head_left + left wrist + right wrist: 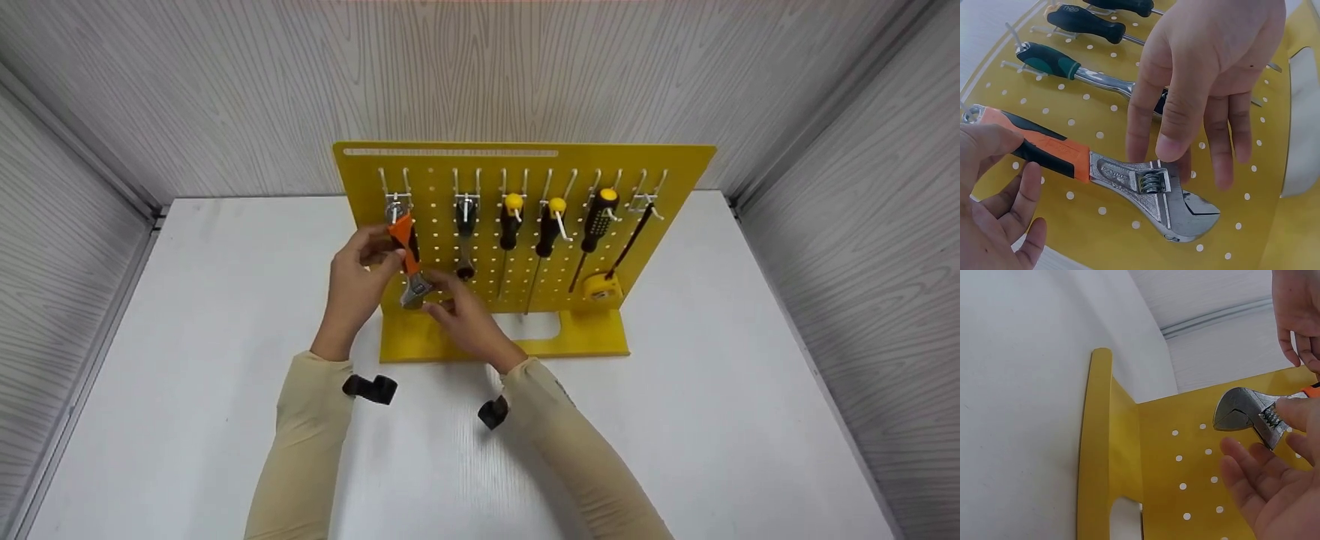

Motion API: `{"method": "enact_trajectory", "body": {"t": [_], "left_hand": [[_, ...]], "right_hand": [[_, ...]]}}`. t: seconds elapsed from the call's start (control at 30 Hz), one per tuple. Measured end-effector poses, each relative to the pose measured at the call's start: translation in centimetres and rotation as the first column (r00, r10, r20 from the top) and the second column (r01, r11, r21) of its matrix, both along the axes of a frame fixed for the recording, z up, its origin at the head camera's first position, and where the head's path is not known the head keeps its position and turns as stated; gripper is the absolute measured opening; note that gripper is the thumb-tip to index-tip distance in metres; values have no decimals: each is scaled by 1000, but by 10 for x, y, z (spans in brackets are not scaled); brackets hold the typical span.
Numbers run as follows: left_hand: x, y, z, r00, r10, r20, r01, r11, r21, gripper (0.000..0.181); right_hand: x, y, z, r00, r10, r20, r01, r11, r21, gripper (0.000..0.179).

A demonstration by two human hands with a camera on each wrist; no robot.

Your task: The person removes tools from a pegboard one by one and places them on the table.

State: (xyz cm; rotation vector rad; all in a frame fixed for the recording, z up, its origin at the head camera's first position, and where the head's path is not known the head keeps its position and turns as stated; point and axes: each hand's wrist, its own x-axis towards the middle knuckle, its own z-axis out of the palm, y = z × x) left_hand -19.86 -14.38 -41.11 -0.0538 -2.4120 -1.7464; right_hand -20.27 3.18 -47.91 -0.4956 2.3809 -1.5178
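Observation:
An adjustable wrench (1148,188) with an orange and black handle points head down in front of the yellow pegboard (480,154). Its ring end is at the far-left hook, where the head view shows the hook's tip in front of the ring. My left hand (356,281) pinches the handle between thumb and fingers. At the steel head, my right hand (472,322) has its thumb by the worm screw (1270,416) and a fingertip behind, pinching the head's edge. In the right wrist view the left hand (1300,320) appears at the upper right.
Right of the wrench hang a ratchet wrench (466,236), several screwdrivers (551,229) with black handles, and a thin dark rod (631,240). A yellow tape measure (601,287) is at the board's lower right. The board's base (592,337) stands on a white table (712,420).

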Motion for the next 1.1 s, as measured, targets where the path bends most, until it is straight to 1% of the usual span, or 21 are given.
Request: {"method": "enact_trajectory", "body": {"t": [0.17, 0.37, 0.57, 0.77, 0.9, 1.1], "left_hand": [[1, -1, -1, 1000, 1, 17, -1, 1000, 16, 35], [3, -1, 0, 1000, -1, 24, 0, 1000, 14, 36], [3, -2, -2, 1000, 1, 18, -2, 1000, 11, 35], [8, 0, -2, 1000, 9, 21, -9, 1000, 3, 33], [11, 2, -1, 1000, 22, 13, -22, 1000, -9, 32], [14, 5, 0, 999, 24, -30, -24, 1000, 16, 31]], "right_hand": [[0, -1, -1, 1000, -11, 27, 10, 999, 38, 51], [-1, -1, 0, 1000, -19, 13, 19, 998, 61, 48], [1, 0, -1, 999, -34, 20, 33, 999, 35, 47], [5, 1, -3, 998, -61, 21, 61, 998, 17, 45], [7, 2, -2, 997, -72, 22, 72, 997, 8, 46], [10, 5, -1, 996, -89, 30, 88, 996, 20, 48]]}}
